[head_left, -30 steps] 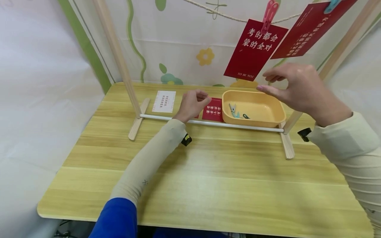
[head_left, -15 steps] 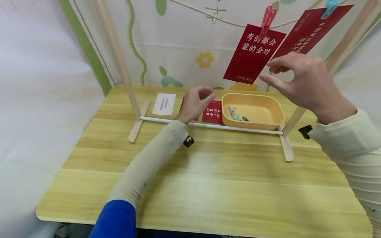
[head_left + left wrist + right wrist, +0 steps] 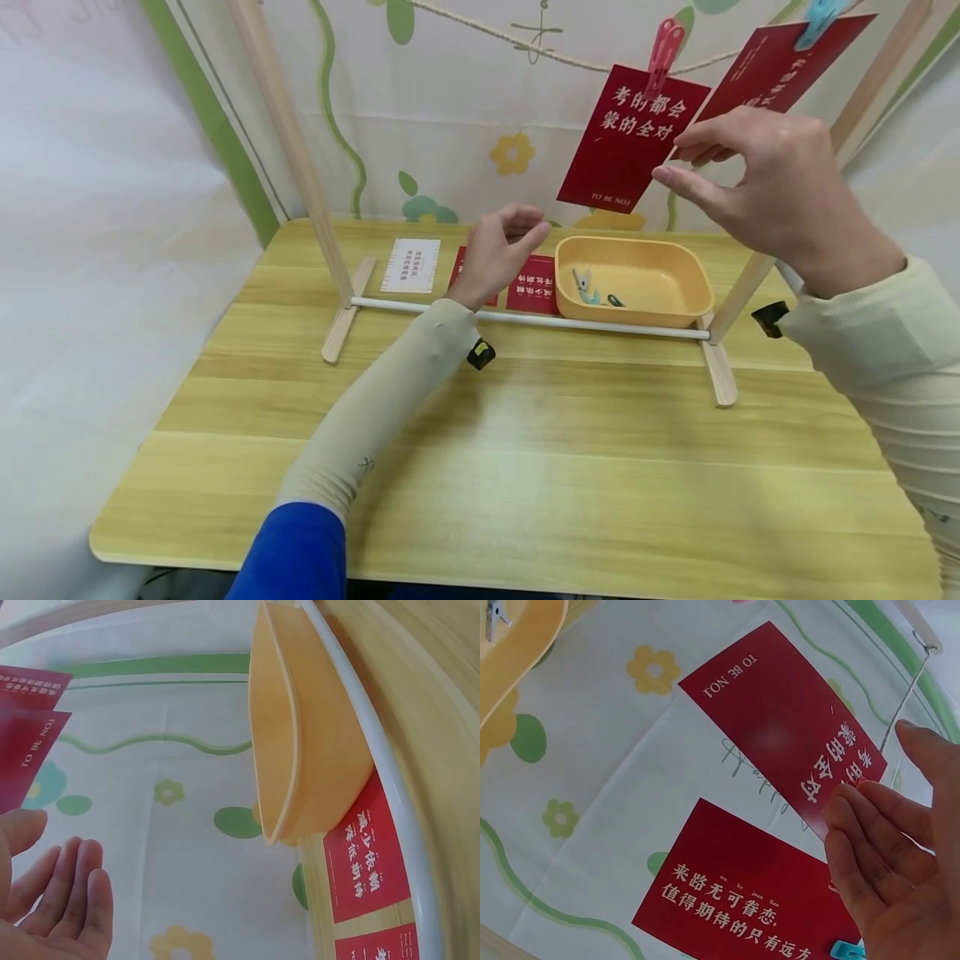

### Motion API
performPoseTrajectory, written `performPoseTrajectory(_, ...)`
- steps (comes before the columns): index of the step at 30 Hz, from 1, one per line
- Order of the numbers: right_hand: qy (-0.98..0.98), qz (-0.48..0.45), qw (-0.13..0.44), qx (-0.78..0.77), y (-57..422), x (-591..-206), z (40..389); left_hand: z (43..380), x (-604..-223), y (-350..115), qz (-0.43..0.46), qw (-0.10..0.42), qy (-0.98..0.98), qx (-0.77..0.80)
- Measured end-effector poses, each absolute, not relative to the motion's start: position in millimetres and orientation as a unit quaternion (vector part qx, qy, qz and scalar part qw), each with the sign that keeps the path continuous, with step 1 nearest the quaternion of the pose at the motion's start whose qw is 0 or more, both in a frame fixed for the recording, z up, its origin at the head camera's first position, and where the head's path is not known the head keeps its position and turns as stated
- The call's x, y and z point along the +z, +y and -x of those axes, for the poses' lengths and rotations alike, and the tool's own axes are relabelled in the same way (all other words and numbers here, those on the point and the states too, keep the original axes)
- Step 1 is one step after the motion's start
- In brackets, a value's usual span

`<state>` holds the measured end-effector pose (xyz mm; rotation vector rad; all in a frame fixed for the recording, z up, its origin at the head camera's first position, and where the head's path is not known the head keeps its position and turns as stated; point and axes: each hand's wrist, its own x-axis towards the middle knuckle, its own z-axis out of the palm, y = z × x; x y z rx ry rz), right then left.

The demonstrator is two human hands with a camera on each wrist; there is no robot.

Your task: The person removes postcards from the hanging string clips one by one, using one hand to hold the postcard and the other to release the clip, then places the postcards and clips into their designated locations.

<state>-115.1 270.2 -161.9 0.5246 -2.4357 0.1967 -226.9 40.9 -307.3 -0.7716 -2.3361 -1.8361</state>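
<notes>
Two red cards hang from a rope (image 3: 517,40). A pink clothespin (image 3: 664,57) clips the left red card (image 3: 618,158); a blue clothespin (image 3: 819,23) clips the right red card (image 3: 795,67). My right hand (image 3: 780,179) hovers in front of these cards, loosely bent, thumb and fingers apart, holding nothing. In the right wrist view its fingers overlap the cards; contact cannot be told. My left hand (image 3: 498,254) is raised over the red cards lying on the table, such as the printed red card (image 3: 531,283). Its fingers are relaxed around nothing, as the left wrist view confirms.
A yellow bin (image 3: 660,312) holds a light-blue clothespin (image 3: 583,285) and a small dark green piece (image 3: 615,301). At its left lie red cards and a white card (image 3: 411,265). The wooden frame has a white lower bar (image 3: 600,327) across the table (image 3: 525,467).
Both hands have risen slightly, the right one beside the hanging cards, the left one above the table. The hanging cards appear a little lower and further left in the head view.
</notes>
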Motion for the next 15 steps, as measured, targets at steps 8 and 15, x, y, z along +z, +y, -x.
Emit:
performPoseTrajectory(8, -0.927, -0.192, 0.315, 0.073, 267.4, -154.8, 115.0, 227.7, -302.9, 45.9, 0.254, 0.052, -0.739, -0.622)
performPoseTrajectory(15, -0.932, -0.178, 0.308, 0.074, 265.3, -149.1, 116.0, 215.7, -286.6, 50.4, 0.248, 0.046, -0.721, -0.646)
